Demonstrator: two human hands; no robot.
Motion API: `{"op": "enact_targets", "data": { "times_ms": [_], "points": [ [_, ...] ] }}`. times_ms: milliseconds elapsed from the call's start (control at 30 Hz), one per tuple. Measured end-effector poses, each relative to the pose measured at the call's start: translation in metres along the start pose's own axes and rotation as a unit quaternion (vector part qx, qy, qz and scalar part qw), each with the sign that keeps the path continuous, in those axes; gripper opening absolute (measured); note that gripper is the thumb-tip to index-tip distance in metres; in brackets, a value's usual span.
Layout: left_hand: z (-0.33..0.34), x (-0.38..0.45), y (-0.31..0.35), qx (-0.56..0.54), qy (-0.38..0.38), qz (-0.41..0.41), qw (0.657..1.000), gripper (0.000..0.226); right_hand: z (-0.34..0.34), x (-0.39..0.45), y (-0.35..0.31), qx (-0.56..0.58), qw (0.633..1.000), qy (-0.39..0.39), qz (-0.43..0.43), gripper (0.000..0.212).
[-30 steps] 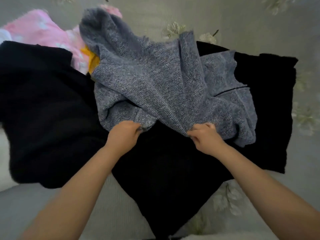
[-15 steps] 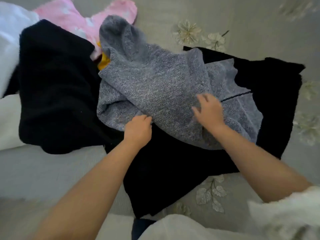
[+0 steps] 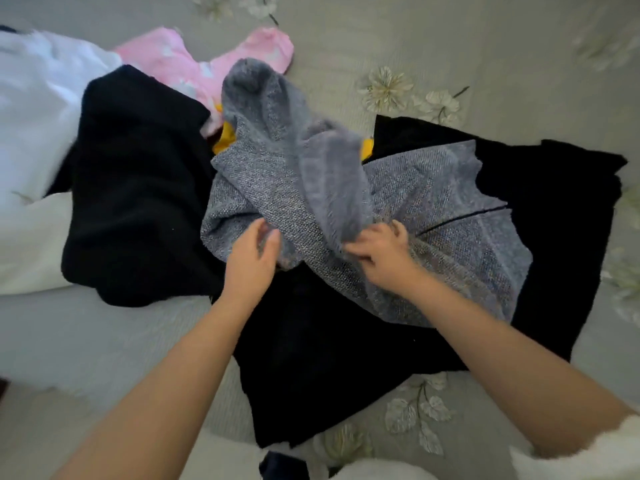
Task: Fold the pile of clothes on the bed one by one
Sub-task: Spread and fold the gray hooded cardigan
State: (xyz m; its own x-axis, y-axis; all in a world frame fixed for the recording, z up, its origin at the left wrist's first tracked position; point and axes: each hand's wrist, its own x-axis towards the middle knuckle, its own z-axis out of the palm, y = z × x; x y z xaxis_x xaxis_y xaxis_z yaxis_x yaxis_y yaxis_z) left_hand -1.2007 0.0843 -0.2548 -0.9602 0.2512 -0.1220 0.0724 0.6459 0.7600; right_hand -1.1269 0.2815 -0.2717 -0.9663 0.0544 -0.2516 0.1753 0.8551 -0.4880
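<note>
A grey knit garment [image 3: 277,174] lies rumpled on top of a black garment [image 3: 329,341] in the middle of the bed. My right hand [image 3: 381,254] grips a blurred, raised fold of the grey knit near its lower middle. My left hand [image 3: 251,261] is at the grey garment's near left edge, thumb and fingers curved around the hem. Whether it truly pinches the cloth is hard to tell. The grey garment's right part spreads flat over the black one.
A second black garment [image 3: 138,188] is heaped at the left. White cloth [image 3: 38,140] lies further left, a pink garment [image 3: 207,60] behind, a yellow piece [image 3: 225,142] peeking under the grey. The grey floral bedspread [image 3: 450,46] shows beyond and at the front.
My right hand went from resting flat on the grey knit to gripping a fold and pulling it toward me. My left hand stayed at the left hem. The camera tilted so more of the pile shows.
</note>
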Motion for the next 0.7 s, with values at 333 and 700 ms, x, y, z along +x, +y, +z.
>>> {"op": "enact_targets", "data": {
  "times_ms": [333, 700],
  "points": [
    [-0.02, -0.038, -0.033, 0.009, -0.046, -0.283, 0.958, 0.032, 0.08, -0.099, -0.046, -0.145, 0.953, -0.159, -0.212, 0.042],
    [-0.092, -0.131, -0.122, 0.201, 0.028, -0.191, 0.96, 0.019, 0.059, -0.022, -0.07, -0.039, 0.999, 0.035, -0.005, 0.058]
  ]
}}
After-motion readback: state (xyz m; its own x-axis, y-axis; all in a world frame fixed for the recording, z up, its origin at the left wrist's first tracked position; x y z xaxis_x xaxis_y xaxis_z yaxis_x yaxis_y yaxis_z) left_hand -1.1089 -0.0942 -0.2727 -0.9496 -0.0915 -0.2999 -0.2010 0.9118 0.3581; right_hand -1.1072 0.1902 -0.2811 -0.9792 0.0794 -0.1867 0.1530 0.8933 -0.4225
